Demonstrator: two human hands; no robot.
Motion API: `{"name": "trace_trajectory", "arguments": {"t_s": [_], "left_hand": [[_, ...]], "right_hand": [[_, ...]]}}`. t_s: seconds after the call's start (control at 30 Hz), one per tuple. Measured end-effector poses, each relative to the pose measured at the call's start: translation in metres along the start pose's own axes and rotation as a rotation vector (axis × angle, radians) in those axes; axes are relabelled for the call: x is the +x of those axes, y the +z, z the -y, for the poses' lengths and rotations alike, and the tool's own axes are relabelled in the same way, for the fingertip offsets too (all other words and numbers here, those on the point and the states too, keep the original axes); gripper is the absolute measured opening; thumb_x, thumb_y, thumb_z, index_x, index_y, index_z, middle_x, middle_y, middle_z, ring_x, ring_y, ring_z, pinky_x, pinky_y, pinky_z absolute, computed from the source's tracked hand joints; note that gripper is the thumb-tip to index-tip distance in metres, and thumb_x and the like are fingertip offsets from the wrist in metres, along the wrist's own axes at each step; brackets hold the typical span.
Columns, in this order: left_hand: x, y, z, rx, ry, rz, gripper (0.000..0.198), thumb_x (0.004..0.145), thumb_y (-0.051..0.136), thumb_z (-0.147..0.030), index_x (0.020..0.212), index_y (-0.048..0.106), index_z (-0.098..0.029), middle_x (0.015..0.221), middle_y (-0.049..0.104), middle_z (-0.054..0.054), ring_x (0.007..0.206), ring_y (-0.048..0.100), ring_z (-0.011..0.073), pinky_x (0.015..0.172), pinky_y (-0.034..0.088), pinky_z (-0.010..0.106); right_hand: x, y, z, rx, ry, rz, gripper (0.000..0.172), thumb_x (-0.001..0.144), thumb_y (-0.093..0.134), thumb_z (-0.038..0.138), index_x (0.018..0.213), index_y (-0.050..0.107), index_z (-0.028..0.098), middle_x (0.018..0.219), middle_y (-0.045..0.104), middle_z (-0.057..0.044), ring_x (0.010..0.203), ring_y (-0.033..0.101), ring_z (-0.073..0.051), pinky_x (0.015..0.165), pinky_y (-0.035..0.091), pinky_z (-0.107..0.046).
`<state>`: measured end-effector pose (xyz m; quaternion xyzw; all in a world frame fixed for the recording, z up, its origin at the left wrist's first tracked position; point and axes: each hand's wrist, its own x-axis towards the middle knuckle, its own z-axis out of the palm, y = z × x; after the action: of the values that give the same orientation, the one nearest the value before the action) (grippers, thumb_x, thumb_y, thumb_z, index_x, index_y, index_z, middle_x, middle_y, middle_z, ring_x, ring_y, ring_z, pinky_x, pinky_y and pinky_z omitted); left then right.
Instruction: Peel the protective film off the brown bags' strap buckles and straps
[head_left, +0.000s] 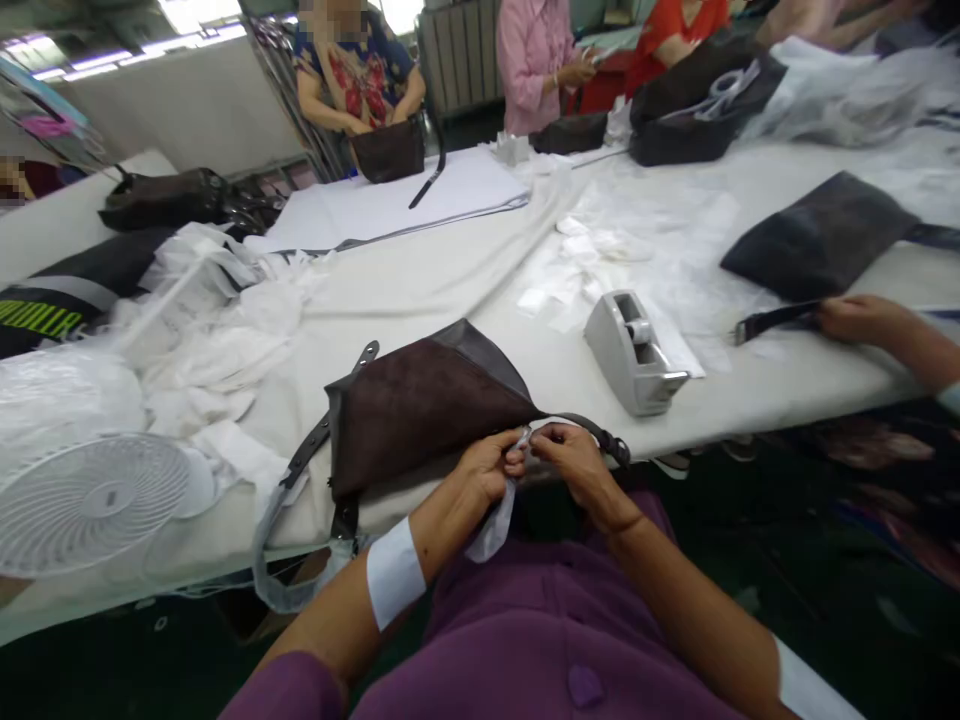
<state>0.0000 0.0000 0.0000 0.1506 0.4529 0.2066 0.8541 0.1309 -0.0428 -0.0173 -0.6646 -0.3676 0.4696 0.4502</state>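
Head view: left hand point(486, 468) and right hand point(579, 466) nearly together at near right corner of brown shoulder bag point(424, 408), which lies forward-left, long axis crosswise. Left, nearer bag body, clasps translucent plastic strip point(492, 532); right appears pinched, contents unclear.

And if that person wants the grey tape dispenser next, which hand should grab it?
Probably the right hand: the tape dispenser stands on that side, closer to it. The left hand is farther away and holds a dangling strip of whitish wrap.
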Motion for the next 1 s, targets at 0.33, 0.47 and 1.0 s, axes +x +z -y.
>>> {"name": "trace_trajectory", "arguments": {"t_s": [0.33,0.47,1.0], "left_hand": [[-0.022,0.010,-0.003,0.008,0.125,-0.098,0.012,0.080,0.054,-0.008,0.069,0.057,-0.009,0.054,0.048,-0.002,0.037,0.033,0.0006,0.034,0.020,0.013],[-0.022,0.012,0.003,0.025,0.155,-0.163,0.010,0.076,0.061,-0.010,0.067,0.056,-0.010,0.056,0.051,-0.001,0.038,0.036,0.0013,0.035,0.022,0.014],[-0.001,0.013,0.046,0.100,0.411,-0.297,0.025,0.062,0.073,-0.028,0.062,0.054,-0.012,0.050,0.052,0.000,0.037,0.042,0.0051,0.036,0.027,0.018]], "right_hand": [[0.001,0.021,-0.002,0.258,-0.042,0.104,0.021,0.067,0.061,0.038,0.066,0.059,0.017,0.063,0.059,0.000,0.062,0.051,-0.013,0.063,0.039,-0.026],[-0.001,0.015,-0.004,0.226,0.032,0.182,0.023,0.069,0.060,0.039,0.074,0.063,0.017,0.067,0.062,0.000,0.061,0.053,-0.014,0.059,0.038,-0.026],[-0.007,-0.001,-0.022,0.643,0.324,0.434,0.014,0.065,0.068,0.028,0.066,0.060,0.016,0.058,0.059,0.000,0.053,0.054,-0.012,0.050,0.043,-0.025]]}}
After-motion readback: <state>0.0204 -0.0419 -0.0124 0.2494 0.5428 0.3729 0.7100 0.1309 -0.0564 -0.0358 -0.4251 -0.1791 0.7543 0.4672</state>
